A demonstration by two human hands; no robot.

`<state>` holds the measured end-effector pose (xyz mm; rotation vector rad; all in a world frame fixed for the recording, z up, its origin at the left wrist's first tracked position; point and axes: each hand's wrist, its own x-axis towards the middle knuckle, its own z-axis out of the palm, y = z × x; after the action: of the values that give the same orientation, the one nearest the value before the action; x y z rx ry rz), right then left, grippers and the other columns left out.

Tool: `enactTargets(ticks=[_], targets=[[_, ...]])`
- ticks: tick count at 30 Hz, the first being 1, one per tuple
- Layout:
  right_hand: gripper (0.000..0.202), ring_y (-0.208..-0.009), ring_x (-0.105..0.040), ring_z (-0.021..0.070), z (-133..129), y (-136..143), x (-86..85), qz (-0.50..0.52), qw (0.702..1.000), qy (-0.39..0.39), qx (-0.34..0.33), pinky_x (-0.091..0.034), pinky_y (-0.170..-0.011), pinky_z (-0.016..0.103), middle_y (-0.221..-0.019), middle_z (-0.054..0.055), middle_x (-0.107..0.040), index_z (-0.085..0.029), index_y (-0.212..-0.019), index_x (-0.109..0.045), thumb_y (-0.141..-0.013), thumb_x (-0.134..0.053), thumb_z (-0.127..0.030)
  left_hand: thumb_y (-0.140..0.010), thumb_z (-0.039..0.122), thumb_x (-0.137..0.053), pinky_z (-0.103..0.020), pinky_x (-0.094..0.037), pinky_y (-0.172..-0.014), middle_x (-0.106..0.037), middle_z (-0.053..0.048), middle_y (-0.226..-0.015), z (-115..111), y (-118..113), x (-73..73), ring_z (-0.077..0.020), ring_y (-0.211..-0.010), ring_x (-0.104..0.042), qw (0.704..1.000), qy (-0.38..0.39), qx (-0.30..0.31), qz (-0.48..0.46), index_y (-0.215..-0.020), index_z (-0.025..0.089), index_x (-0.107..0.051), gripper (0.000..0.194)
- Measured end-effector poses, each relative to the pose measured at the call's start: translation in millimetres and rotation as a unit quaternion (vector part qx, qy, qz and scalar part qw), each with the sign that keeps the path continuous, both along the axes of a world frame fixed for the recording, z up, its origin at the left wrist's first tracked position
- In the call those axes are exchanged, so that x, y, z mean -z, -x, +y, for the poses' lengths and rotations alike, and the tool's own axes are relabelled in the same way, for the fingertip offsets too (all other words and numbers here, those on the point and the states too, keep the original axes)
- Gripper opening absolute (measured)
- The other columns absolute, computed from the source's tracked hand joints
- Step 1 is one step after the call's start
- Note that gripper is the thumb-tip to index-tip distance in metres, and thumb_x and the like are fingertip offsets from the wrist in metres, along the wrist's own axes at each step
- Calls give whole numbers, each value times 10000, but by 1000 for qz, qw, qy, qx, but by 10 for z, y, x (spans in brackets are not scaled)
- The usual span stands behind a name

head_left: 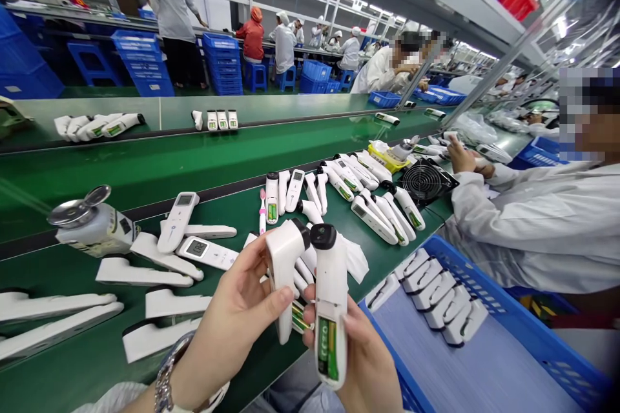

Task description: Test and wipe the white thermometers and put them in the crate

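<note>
**Left hand (252, 306) and right hand (363, 348) side by side above the green surface (72, 374)**

The left forearm slants up from the lower left, a metal bracelet (167, 368) around its wrist; the left hand is closed around a plain white device (283, 258), thumb laid across the near side, fingers curled round the far edge; this device stands nearly upright, tipped slightly, its dark head turned to the right. The right hand rises from the bottom edge and grips an open-backed device (332, 277) from behind, digits showing along both sides; that one is also near upright, two green batteries (327, 347) visible in its bay; the two dark heads are close together. More white devices (382, 219) lie on the surface beyond; to the right, a blue crate (533, 345) holds a slanted row; past it sits a co-worker in a white sleeve (527, 206).
</note>
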<state>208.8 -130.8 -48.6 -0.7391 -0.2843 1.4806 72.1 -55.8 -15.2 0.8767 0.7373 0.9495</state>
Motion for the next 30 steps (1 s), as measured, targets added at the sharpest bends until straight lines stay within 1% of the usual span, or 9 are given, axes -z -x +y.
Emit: enactTargets(ticks=[3, 6, 9, 11, 16, 19, 23, 26, 30], targets=[[229, -674, -588, 126, 17, -25, -25, 50, 999, -11, 8, -498, -560, 194, -911, 68, -698, -171, -953, -703, -800, -582, -292, -734, 224, -695, -199, -471, -829, -614, -6, -1132, 7, 4, 8, -180, -1092, -541, 1000, 11, 1, 5, -1160, 328, -554, 460], [220, -657, -570, 110, 10, -30, 41, -7, 999, 1, 39, -486, -545, 181, -919, 41, -695, -202, -978, -696, -810, -610, -314, -753, 235, -677, -210, -464, -859, -588, -8, -1191, 9, -10, 18, -179, -1118, -524, 1000, 19, 9, -4, -1189, 329, -528, 471], [359, -934, -613, 142, -18, -26, 150, -145, 987, 19, 68, -514, -755, 199, -1141, -2, -654, -316, -1138, -620, -784, -675, -300, -744, 232, -685, -231, -472, -858, -572, -22, -1214, 17, -44, 29, -179, -1078, -554, 999, 41, 8, -19, -1195, 311, -500, 494], [545, -1162, -526, 186, -37, -23, 211, -238, 969, 19, 59, -456, -942, 287, -1314, -24, -547, -379, -1258, -501, -762, -702, -278, -731, 227, -698, -229, -484, -820, -612, -21, -1125, 28, -69, 48, -162, -988, -597, 998, 58, 4, -25, -1197, 306, -464, 528], [771, -1269, -409, 315, -60, -29, 297, -448, 890, 56, 57, -384, -1008, 498, -1464, 39, -339, -340, -1368, -349, -700, -730, -289, -728, 233, -703, -177, -482, -707, -635, 39, -919, 49, -107, 106, -93, -783, -616, 995, 91, -31, -3, -1281, 381, -341, 678], [706, -1289, -366, 312, -52, -25, 311, -549, 833, 22, 69, -319, -1049, 514, -1427, 47, -357, -336, -1360, -359, -739, -692, -293, -764, 293, -664, -218, -493, -751, -636, 30, -996, 39, -119, 94, -118, -845, -626, 992, 120, -47, -16, -1333, 447, -260, 715], [648, -1257, -399, 280, -38, 0, 292, -607, 790, -28, 82, -383, -1019, 440, -1368, 34, -373, -369, -1359, -332, -793, -633, -275, -829, 399, -555, -296, -495, -827, -607, 7, -1165, 22, -138, 64, -182, -1042, -587, 982, 173, -28, -64, -1333, 462, -281, 577], [644, -1242, -410, 273, -37, 18, 278, -627, 774, -40, 84, -400, -1000, 413, -1355, 28, -364, -384, -1363, -312, -805, -618, -281, -844, 435, -513, -313, -460, -907, -528, 25, -1295, 7, -161, 67, -197, -1172, -502, 975, 193, -34, -99, -1321, 437, -341, 506], [650, -1251, -396, 276, -35, 17, 276, -615, 784, -27, 73, -391, -998, 418, -1368, 28, -350, -385, -1364, -314, -801, -619, -272, -871, 453, -442, -322, -423, -955, -478, 35, -1349, 0, -187, 82, -199, -1214, -459, 975, 191, -36, -112, -1327, 406, -364, 465]])
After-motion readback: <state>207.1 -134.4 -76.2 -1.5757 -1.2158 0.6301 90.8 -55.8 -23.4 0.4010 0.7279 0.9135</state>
